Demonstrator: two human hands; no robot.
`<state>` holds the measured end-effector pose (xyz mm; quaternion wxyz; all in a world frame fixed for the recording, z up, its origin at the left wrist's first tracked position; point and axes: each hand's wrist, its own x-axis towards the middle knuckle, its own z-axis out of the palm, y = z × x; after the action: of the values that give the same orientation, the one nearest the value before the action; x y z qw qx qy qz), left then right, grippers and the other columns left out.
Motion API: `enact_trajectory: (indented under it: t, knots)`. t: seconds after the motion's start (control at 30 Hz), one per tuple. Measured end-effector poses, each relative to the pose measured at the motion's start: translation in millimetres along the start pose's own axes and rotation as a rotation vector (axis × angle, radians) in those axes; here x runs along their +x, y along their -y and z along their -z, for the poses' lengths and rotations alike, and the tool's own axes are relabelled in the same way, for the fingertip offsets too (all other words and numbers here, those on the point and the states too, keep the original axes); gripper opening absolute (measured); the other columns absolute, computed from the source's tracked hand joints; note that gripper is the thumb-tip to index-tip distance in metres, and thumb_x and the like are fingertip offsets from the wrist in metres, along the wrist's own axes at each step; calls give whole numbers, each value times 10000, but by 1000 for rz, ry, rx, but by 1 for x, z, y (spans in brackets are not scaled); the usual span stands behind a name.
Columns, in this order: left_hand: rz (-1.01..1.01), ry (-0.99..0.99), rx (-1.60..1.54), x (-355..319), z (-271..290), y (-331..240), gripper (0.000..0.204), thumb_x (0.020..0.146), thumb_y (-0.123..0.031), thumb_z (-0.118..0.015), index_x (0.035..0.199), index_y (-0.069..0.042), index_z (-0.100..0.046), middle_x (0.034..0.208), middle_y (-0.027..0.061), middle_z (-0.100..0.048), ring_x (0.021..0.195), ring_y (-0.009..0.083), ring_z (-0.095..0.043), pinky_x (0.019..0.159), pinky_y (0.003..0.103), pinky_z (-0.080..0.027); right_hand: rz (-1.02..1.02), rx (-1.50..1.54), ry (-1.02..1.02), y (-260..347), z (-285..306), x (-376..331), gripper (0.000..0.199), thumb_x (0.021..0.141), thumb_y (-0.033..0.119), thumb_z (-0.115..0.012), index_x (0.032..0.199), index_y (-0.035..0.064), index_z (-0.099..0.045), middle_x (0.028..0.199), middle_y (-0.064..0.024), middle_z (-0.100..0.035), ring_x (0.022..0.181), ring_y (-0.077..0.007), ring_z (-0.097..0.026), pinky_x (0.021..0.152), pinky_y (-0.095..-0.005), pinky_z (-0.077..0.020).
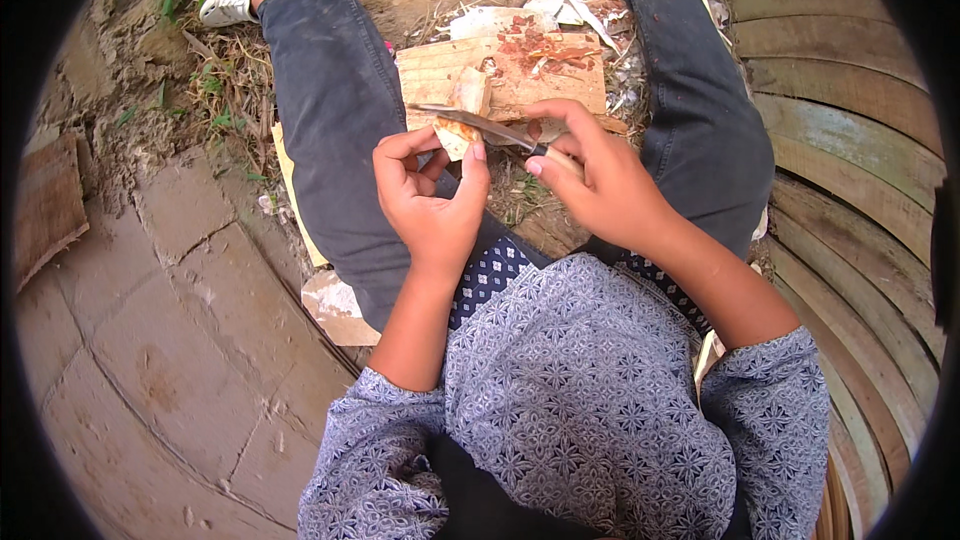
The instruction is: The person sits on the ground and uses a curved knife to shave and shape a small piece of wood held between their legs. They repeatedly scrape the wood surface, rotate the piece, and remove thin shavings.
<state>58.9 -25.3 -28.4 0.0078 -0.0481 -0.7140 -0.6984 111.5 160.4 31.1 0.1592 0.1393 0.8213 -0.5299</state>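
Observation:
My right hand is closed around the pale handle of a knife, whose blade points left. In my left hand I pinch a small pale piece with brownish patches between thumb and fingers; I cannot tell what it is made of. The blade lies across this piece, in front of my left fingertips. Just beyond the blade is a pale, blocky chunk, over a flat wooden board. Whether the chunk and the held piece are one thing, I cannot tell.
Reddish-brown scraps lie on the board, with white shavings around its far edge. My outstretched legs flank it. Paving slabs cover the ground at left; curved wooden slats stand at right.

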Motion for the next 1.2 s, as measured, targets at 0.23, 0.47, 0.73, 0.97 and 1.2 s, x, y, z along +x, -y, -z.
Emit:
enact_trajectory:
  t: [0.23,0.47,0.73,0.97,1.2]
  knots:
    - [-5,8,18,2,6,-6,397,826,62,-778,1119,-8,-519,1114,65,-506,1015,144,-611,846,274,-550,113,50,7,-29,-16,22,269,1002,116,-618,1253,19,-600,969,-117,-707,914,-167,-674,838,-321,-515]
    - [-21,44,45,5,6,-10,388,824,91,-761,1120,2,-528,1117,68,-492,1012,149,-614,880,291,-571,-24,76,7,-55,-3,46,235,1022,201,-599,1211,65,-630,905,-111,-703,826,-208,-674,764,-348,-511]
    - [-5,-3,15,10,11,-14,352,843,100,-745,1108,20,-527,1112,65,-486,1025,149,-623,913,302,-589,145,192,9,-17,-20,35,239,1004,214,-617,1181,55,-641,966,-159,-735,840,-293,-717,749,-385,-527]
    - [16,15,16,13,7,-17,354,855,107,-732,1122,23,-516,1127,70,-486,1044,153,-624,913,289,-589,-83,84,31,-80,-11,67,222,1060,196,-574,1240,71,-611,858,1,-644,742,-50,-526,660,-254,-439]
    - [-34,-10,-18,14,11,-13,285,925,67,-697,1157,8,-544,1138,93,-592,1059,162,-634,866,268,-539,171,306,10,-8,-25,21,251,1017,229,-617,1190,47,-629,946,-131,-737,828,-261,-711,742,-379,-524]
